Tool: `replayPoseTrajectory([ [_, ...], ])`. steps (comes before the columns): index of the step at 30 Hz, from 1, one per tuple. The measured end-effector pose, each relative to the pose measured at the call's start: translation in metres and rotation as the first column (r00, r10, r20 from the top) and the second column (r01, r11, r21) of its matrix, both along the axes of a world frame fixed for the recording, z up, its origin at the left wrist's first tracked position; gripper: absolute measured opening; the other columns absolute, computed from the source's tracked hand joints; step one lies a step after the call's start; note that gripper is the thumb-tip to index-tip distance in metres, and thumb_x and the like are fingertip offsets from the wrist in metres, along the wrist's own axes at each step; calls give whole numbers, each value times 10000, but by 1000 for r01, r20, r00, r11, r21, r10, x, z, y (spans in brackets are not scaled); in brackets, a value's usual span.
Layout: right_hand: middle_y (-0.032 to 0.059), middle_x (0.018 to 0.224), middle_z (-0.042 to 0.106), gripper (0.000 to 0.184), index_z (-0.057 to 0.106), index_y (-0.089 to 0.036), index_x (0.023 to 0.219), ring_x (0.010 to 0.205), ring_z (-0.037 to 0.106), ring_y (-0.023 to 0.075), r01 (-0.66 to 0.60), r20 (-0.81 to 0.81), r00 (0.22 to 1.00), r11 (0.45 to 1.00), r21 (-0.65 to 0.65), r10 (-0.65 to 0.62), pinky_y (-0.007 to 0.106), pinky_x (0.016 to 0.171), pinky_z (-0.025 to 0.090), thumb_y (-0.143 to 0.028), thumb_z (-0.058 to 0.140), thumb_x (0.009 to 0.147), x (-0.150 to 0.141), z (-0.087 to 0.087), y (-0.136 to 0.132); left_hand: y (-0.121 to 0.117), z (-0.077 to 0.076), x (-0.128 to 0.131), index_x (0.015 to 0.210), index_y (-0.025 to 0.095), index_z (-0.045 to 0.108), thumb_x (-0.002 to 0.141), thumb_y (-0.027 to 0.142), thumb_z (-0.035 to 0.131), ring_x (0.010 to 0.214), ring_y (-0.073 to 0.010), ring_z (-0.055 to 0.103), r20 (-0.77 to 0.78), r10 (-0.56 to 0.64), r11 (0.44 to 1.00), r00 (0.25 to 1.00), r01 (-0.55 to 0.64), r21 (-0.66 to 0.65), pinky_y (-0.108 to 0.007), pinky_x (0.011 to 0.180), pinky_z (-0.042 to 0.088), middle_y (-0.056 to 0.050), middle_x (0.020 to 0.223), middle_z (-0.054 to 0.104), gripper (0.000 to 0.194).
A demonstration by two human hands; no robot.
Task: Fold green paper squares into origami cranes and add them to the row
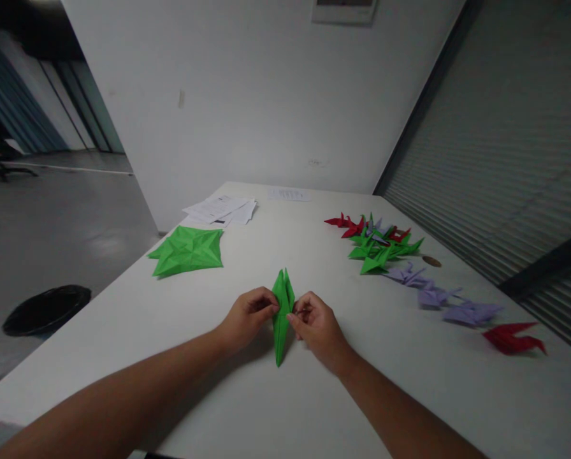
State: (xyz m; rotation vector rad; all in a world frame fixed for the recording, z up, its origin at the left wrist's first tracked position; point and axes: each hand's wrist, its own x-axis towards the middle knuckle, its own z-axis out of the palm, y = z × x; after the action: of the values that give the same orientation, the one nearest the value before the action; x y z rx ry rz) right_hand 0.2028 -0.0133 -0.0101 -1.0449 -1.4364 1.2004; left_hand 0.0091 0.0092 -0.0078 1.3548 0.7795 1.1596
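A narrow, pointed fold of green paper [281,319] lies on the white table [266,395] in front of me. My left hand [247,317] pinches its left edge with curled fingers. My right hand [317,324] pinches its right edge the same way. Both hands meet at the middle of the fold, whose tips stick out above and below them.
A stack of creased green sheets [187,250] lies at the left. White papers [221,210] sit farther back. Folded paper cranes in red, green and purple [385,245] run along the right side, ending in a red crane [513,338]. A black bin [46,309] stands on the floor at left.
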Motion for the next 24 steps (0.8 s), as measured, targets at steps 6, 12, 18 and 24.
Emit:
replayPoseTrajectory([
  [6, -91, 612, 497, 331, 475, -250, 878, 512, 460, 107, -26, 80, 997, 997, 72, 20, 226, 506, 378, -348, 779, 788, 1, 0, -4, -1, 2, 2, 825, 155, 680, 768, 398, 866, 722, -158, 591, 68, -21, 999, 997, 24, -36, -301, 702, 450, -25, 770, 669, 311],
  [12, -31, 729, 598, 238, 515, -246, 889, 630, 578, 154, -40, 149, 989, 975, 218, 7, 285, 612, 482, -292, 742, 836, 1, 3, -8, -2, 0, 4, 854, 172, 614, 786, 398, 861, 714, -145, 591, 98, -72, 995, 993, 78, -61, -284, 692, 450, -5, 766, 657, 342],
  [18, 15, 858, 623, 149, 617, -242, 985, 772, 603, 190, -96, 265, 964, 901, 423, -22, 335, 734, 506, -224, 697, 860, 2, 14, -10, -2, 5, 2, 930, 160, 708, 872, 375, 766, 846, -195, 647, -34, -121, 993, 992, 122, 9, -336, 819, 489, -55, 876, 712, 230],
  [24, 73, 954, 678, 188, 667, -237, 1101, 871, 620, 227, -138, 339, 938, 818, 558, -72, 369, 776, 521, -173, 583, 945, 2, 16, -8, -3, 8, -1, 937, 163, 797, 861, 261, 690, 924, -231, 664, -94, -118, 993, 989, 118, -7, -346, 897, 491, -73, 933, 754, 163],
])
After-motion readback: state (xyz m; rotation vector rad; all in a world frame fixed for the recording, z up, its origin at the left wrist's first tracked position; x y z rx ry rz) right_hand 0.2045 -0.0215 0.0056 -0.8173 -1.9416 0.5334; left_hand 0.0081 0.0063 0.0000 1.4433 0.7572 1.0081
